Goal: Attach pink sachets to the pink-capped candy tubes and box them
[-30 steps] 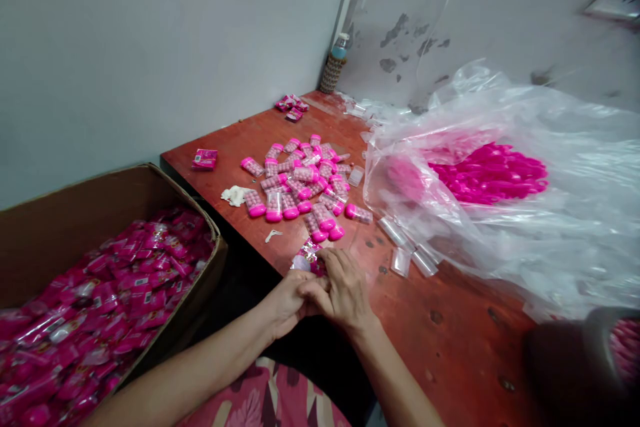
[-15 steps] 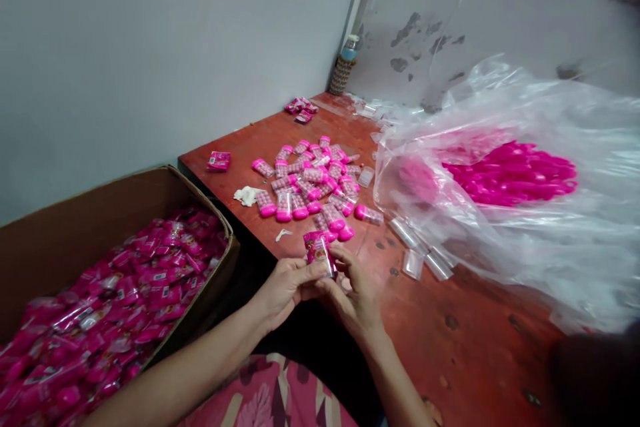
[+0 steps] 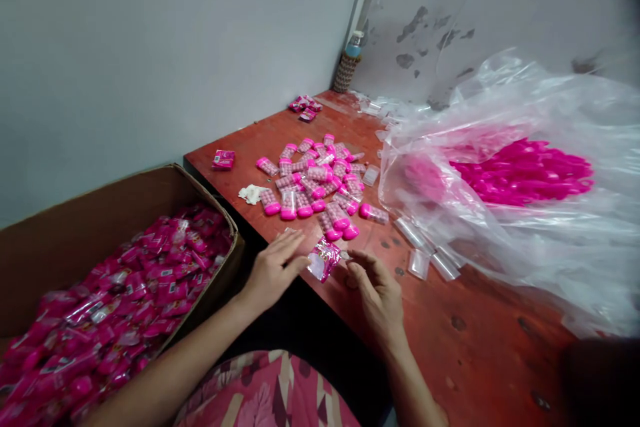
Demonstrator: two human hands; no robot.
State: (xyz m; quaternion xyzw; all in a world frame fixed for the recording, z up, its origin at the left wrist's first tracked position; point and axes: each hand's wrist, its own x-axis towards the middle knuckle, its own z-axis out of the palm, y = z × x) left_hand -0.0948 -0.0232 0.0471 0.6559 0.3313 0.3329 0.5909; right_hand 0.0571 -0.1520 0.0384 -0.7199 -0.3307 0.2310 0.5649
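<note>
A pink printed sachet (image 3: pixel 324 259) with a shiny film surface is between my hands, above the near edge of the red table. My right hand (image 3: pixel 377 290) has its thumb and forefinger curled together at the sachet's right end, where a small clear bit shows. My left hand (image 3: pixel 275 270) is stretched over the table edge with its fingers extended and its thumb apart, the thumb tip close to the sachet's left side. Just beyond lies a pile of small clear bottles (image 3: pixel 316 172) with pink caps, filled with pale pink balls.
An open carton (image 3: pixel 227 213) full of pink packets stands at left. On the red table (image 3: pixel 480 367) are clear empty tubes (image 3: pixel 445 263), a crumpled white scrap (image 3: pixel 251 194), a pink packet (image 3: pixel 223 159) and a large plastic bag (image 3: pixel 525 247) of pink pieces. A bottle (image 3: pixel 354 45) stands in the corner.
My left hand has let go of the sachet and moved left and slightly up, covering where a small white strip lay. The sachet has tilted in my right hand, which has shifted right.
</note>
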